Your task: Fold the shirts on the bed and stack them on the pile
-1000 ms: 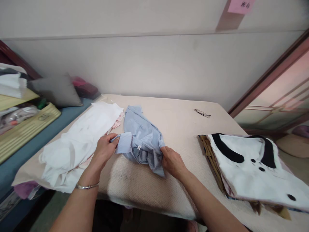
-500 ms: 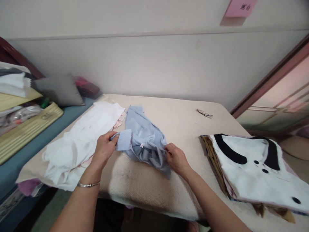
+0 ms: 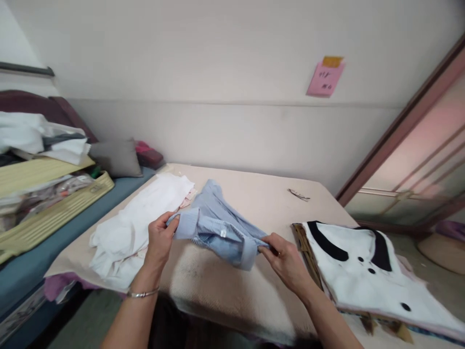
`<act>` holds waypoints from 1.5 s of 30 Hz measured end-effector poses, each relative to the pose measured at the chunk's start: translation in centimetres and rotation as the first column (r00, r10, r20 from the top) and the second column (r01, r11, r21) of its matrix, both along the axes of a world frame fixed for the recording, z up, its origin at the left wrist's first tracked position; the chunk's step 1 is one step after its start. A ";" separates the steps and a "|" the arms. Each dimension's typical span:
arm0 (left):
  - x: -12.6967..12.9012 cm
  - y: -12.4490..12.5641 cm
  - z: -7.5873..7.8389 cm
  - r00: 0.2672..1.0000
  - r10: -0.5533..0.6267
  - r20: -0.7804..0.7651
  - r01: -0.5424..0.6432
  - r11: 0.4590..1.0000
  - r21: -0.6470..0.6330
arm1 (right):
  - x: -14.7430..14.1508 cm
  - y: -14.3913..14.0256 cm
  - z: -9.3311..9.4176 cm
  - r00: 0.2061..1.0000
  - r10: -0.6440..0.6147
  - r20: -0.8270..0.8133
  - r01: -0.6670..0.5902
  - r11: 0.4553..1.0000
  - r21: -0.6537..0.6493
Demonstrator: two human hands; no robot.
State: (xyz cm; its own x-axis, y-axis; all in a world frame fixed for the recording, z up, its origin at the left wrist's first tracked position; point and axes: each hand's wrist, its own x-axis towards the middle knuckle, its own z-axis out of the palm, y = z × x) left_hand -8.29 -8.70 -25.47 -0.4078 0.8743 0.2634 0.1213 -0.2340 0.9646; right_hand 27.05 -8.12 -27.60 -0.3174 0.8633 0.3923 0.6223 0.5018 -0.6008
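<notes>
One pale blue striped shirt (image 3: pixel 218 228), crumpled, near the front edge of a cream padded table (image 3: pixel 254 194), part lifted off the surface. Two hands at work. Left hand (image 3: pixel 159 238): closed in a pinch on the shirt's left cuff or collar end, thumb on top; one silver bracelet (image 3: pixel 142 293) on the wrist. Right hand (image 3: pixel 286 257): fingers drawn together, gripping the shirt's right edge just above the table. To the left of the shirt, touching it: one heap of white cloth (image 3: pixel 138 218). To the right, well apart: one stack of folded garments (image 3: pixel 363 271), topmost white with black collar bands and four dark buttons visible. One small dark object (image 3: pixel 299 195) farther back on the table, too small to identify. One pink note (image 3: pixel 324 77) on the wall. One grey cushion (image 3: pixel 116 158) at far left.
</notes>
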 end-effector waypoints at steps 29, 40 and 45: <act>2.3 -29.5 23.6 0.829 -0.539 0.150 0.521 0.841 0.145 | 6.8 -24.1 28.5 0.962 -0.105 -0.253 0.175 0.946 0.272; 2.9 -32.0 22.2 0.754 -0.631 0.185 0.637 0.770 0.034 | 7.0 -25.4 29.2 0.962 -0.104 -0.254 0.176 0.944 0.279; 2.9 -31.1 22.0 0.799 -0.582 0.154 0.577 0.813 0.077 | 7.0 -24.1 28.5 0.962 -0.111 -0.248 0.176 0.950 0.257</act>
State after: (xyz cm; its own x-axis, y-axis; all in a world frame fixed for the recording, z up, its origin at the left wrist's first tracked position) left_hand -5.35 -39.77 -3.50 0.1343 0.9551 0.2642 -0.2023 -0.2346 0.9508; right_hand 34.03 -32.19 0.88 -0.0725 0.7413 0.6672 0.5625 0.5828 -0.5865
